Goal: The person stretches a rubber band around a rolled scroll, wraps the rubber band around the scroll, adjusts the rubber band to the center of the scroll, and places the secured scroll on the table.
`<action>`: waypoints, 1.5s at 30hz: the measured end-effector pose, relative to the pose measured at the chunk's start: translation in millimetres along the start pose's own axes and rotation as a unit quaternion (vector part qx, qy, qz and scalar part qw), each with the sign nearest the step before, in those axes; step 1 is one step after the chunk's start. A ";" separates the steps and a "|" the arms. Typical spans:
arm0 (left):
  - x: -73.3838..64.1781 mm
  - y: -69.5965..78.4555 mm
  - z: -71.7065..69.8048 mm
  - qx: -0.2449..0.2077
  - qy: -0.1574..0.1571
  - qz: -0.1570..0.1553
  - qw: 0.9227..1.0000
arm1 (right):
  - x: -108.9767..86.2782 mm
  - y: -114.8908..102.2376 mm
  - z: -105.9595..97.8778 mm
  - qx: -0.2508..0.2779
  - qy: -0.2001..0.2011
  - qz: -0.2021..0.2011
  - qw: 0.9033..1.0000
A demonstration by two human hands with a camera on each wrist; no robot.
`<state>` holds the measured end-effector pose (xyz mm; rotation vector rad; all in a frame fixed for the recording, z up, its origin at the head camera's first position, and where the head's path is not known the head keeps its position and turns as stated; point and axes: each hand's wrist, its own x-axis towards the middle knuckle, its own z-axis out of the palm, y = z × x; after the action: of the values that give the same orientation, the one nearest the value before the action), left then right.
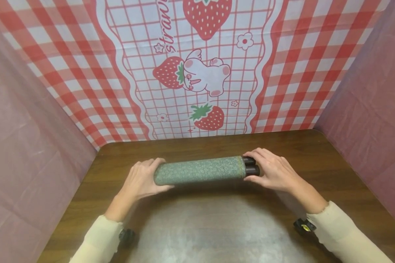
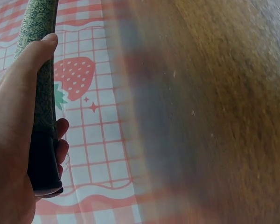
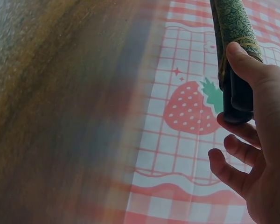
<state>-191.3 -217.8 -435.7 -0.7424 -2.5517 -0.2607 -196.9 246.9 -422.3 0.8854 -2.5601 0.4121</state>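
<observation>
A rolled scroll [image 1: 199,170] in green patterned cloth is held level above the table by both hands. Two dark roller ends [image 1: 252,171] stick out on its right side. My left hand [image 1: 144,179] grips the left end, thumb along the near side. In the left wrist view, a dark roller end [image 2: 44,163] shows within that hand's fingers. My right hand [image 1: 273,171] holds the right end between thumb and fingers. Seen from the right wrist, the thumb lies on the scroll [image 3: 238,28] near its gold-coloured trim, while several lower fingers curl free of it.
Below the scroll lies a brown wooden table [image 1: 197,226] with a bright glare on its near part. A red and white strawberry-print cloth [image 1: 210,80] hangs behind it. Pink curtains [image 1: 368,95] stand at both sides.
</observation>
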 end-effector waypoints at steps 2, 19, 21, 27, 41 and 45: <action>0.1 0.3 -0.1 0.009 -0.003 0.000 1.000 | -0.3 -0.1 -0.5 0.001 0.004 -0.001 1.000; 2.7 4.2 3.3 0.085 0.041 0.028 0.995 | -3.5 5.2 -1.4 0.008 0.020 0.006 1.000; 2.8 4.3 4.1 0.083 0.044 0.032 0.995 | -4.0 5.8 -2.9 0.009 0.025 0.005 1.000; 6.0 6.6 1.3 0.049 0.007 0.008 0.999 | -5.4 8.5 -6.3 0.024 0.064 -0.002 0.998; 10.9 7.8 -4.8 -0.042 -0.175 -0.087 0.980 | -7.8 11.5 -3.4 0.040 0.120 -0.001 0.992; 11.6 5.6 -3.6 -0.063 -0.194 -0.099 0.974 | -6.9 12.4 -2.7 0.048 0.149 -0.005 0.988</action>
<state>-195.6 -208.9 -426.7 -0.6339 -3.0115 -0.3772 -199.1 260.9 -425.0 0.8018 -2.2769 0.6202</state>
